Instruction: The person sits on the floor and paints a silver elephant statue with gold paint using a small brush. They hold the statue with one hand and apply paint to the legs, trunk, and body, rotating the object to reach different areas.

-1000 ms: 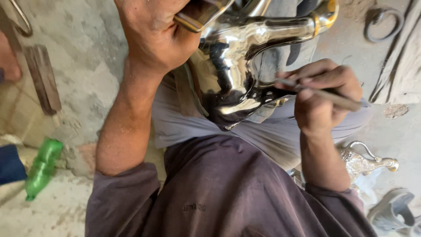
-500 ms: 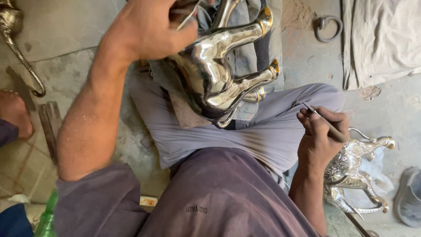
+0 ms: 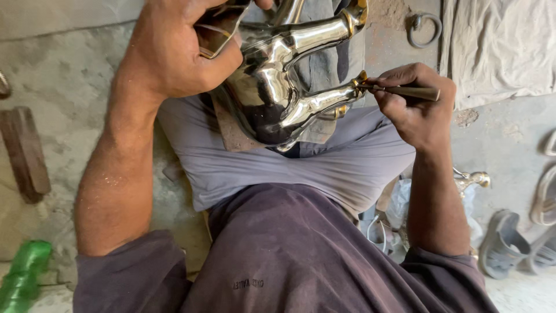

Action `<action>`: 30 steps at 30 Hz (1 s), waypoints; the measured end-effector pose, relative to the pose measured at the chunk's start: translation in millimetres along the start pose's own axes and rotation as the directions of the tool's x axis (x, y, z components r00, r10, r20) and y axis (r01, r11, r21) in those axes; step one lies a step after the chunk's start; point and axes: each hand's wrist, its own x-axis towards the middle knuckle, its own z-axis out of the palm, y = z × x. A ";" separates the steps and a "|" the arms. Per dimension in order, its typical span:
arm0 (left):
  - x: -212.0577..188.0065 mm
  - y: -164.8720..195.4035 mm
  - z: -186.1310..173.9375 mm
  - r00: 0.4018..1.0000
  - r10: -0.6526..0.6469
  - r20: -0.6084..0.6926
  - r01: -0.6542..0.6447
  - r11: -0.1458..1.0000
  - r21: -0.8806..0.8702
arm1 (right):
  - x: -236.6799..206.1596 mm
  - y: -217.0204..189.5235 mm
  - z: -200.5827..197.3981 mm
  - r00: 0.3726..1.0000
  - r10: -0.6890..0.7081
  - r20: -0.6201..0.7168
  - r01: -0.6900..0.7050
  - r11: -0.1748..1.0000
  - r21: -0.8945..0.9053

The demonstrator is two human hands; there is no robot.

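both hands' fingers closed: left hand (image 3: pixel 174 55) round shiny metal figure (image 3: pixel 278 87), right hand (image 3: pixel 414 107) round thin tool (image 3: pixel 405 91)

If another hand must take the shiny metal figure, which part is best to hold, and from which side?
Probably the upper leg, taken from the right. It juts out as a bare bar, free on both sides, easy for fingers to wrap. The left hand covers the figure on the left, and the right hand holds a tool at the lower leg's tip.

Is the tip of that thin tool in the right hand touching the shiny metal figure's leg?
Touching. The head view shows the thin tool tip meeting the gold end of the metal figure leg, held by the right hand.
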 end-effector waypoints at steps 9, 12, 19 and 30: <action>-21.7 -23.5 17.6 0.991 -0.133 -0.002 0.132 0.985 0.111 | 12.9 -8.8 -0.8 0.995 -0.050 0.083 0.066 0.978 -0.199; -25.4 -28.7 20.5 0.998 -0.057 0.013 0.054 0.979 0.195 | 15.2 -13.6 0.9 0.996 -0.028 0.088 0.043 0.985 -0.169; -32.7 -35.4 27.9 1.000 0.001 0.031 -0.009 0.970 0.245 | 20.8 -9.2 -5.4 0.990 -0.044 0.130 0.067 0.983 -0.173; -28.6 -35.5 26.8 0.999 -0.034 0.037 0.025 0.971 0.239 | 20.6 14.4 -8.2 0.977 -0.173 0.121 0.201 0.938 -0.283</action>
